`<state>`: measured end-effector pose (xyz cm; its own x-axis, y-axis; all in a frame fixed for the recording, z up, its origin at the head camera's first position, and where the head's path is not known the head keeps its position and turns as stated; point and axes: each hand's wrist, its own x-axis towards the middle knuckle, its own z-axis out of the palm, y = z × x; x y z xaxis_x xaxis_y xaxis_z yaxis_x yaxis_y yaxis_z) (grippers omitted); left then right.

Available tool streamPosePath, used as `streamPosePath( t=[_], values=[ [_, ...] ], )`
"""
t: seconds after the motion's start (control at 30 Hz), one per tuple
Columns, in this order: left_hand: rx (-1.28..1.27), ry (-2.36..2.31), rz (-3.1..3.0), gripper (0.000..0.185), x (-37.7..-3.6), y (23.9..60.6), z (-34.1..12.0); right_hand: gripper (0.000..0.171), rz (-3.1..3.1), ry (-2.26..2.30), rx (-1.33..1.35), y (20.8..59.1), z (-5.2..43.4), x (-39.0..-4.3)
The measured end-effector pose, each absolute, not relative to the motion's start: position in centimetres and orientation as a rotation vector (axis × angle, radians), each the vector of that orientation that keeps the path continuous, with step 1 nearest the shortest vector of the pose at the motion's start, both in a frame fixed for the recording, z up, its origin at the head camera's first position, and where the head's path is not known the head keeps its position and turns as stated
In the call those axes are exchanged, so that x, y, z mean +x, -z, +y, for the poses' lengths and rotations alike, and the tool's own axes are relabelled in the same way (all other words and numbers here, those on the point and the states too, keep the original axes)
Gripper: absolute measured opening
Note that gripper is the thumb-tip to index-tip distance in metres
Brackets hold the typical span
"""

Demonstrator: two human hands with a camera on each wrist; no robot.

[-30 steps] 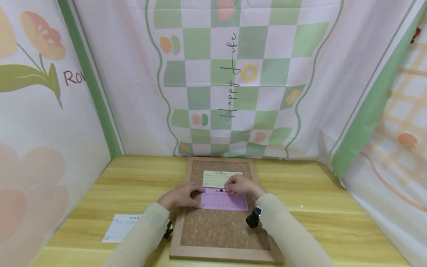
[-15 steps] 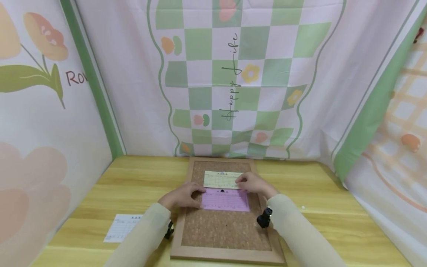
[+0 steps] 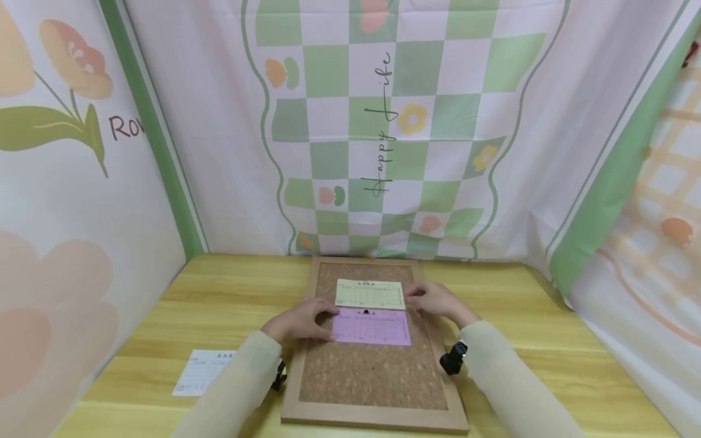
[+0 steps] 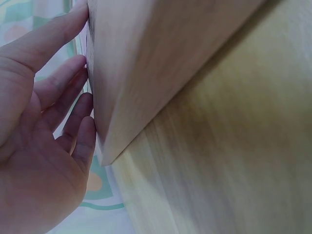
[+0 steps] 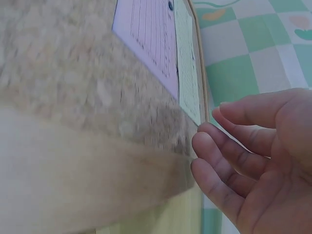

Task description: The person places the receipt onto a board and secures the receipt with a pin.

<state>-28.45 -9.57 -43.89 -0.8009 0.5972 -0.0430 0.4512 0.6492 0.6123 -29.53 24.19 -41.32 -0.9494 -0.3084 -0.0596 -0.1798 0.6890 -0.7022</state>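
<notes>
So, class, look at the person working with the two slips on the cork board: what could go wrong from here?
1. The left hand only rests flat at the purple slip's edge; if it lifts, the slip might shift, since only one dark pin seems to hold it.
2. The right hand is off the yellow slip, whose fastening isn't visible.
3. The white sheet lies near the table's front edge and could get brushed off.

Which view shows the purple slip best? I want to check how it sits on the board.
The head view: the purple slip lies flat on the cork board, whole, just below the yellow slip. The right wrist view shows it only edge-on and blurred; the left wrist view does not show it.
</notes>
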Motion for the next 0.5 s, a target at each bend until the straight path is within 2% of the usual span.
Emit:
streamPosePath(
  t=[0.13, 0.5],
  values=[
    [0.866, -0.872, 2.626, 0.058, -28.4, 44.0, -9.6, 0.033, 2.75, 1.093, -0.373, 41.7, 25.0, -29.4],
    [0.865, -0.887, 2.625, 0.058, -28.5, 43.9, -9.6, 0.031, 2.861, 1.009, -0.482, 42.2, 26.4, -28.6]
  ],
)
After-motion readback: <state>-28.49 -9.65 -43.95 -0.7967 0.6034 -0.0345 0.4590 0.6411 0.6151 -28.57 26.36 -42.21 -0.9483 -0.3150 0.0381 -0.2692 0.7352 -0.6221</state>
